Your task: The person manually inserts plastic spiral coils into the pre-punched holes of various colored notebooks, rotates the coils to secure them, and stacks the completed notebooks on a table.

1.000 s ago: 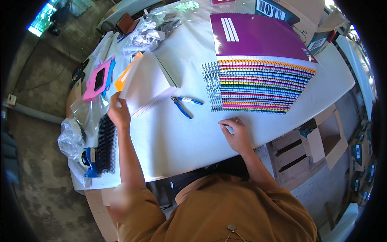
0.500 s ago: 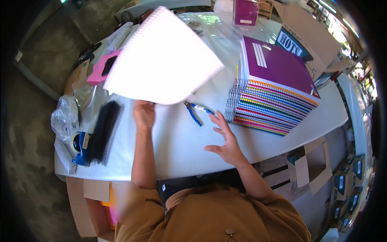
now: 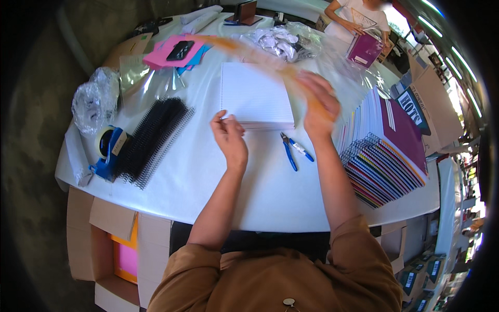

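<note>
A stack of white lined sheets [image 3: 255, 93], punched along its left edge, lies in the middle of the table. My left hand [image 3: 230, 140] is at its lower left corner, the fingers loosely bent and apart, with nothing seen in them. My right hand [image 3: 320, 106] is raised at the stack's right side, closed on a thin orange sheet [image 3: 283, 66]. Motion smears this sheet, which stretches up and left over the stack's far edge. Blue-handled cutting pliers [image 3: 294, 151] lie partly open on the table, nearer me than the stack.
Spiral-bound notebooks [image 3: 387, 151] with purple covers stand piled on the right. Black spiral coils [image 3: 152, 140] and a blue tape dispenser [image 3: 110, 153] lie left. Behind are a phone [image 3: 181, 50] on pink sheets and plastic wrap [image 3: 280, 42]. Across the table, a person holds a purple notebook [image 3: 365, 49].
The white spiral-edged pages held up by my left hand now lie flat as a stack. My right hand has risen and holds the orange sheet. The view has shifted.
</note>
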### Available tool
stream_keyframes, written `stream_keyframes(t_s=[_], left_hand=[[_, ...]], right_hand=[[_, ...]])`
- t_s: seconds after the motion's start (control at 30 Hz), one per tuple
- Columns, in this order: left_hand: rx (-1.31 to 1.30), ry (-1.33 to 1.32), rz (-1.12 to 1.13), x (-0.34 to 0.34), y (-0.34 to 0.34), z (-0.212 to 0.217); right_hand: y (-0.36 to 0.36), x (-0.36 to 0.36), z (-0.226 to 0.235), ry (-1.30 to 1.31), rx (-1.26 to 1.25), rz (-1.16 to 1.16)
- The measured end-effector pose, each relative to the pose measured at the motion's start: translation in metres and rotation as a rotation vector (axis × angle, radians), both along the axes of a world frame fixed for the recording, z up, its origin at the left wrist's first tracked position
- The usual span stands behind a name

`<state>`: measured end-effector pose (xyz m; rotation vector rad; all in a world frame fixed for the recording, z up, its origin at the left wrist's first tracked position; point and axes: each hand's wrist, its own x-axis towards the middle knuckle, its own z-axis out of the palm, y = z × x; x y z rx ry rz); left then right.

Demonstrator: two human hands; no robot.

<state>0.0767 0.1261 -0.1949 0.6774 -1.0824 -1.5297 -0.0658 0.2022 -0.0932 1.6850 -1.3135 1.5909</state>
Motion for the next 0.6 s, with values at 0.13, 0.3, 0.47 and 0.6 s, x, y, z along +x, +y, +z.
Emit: stream_keyframes(t_s=[0.13, 0.3, 0.47, 0.6], left_hand=[[0.319, 0.111, 0.299, 0.006, -0.02, 0.003], [0.073, -0.2, 0.196, 0.006, -0.032, -0.01], [-0.384, -0.637, 0.275, -0.001, -0.03, -0.032], [-0.129, -0.486, 0.331, 0.005, -0.043, -0.034]], right_hand=[[-0.029, -0.053, -0.077, 0.206, 0.695, -0.103], [-0.031, -0.061, -0.059, 0.112, 1.45, -0.181], [-0.027, -0.063, -0.063, 0.125, 1.346, -0.053], [-0.032, -0.005, -0.071, 0.22, 1.274, -0.135]])
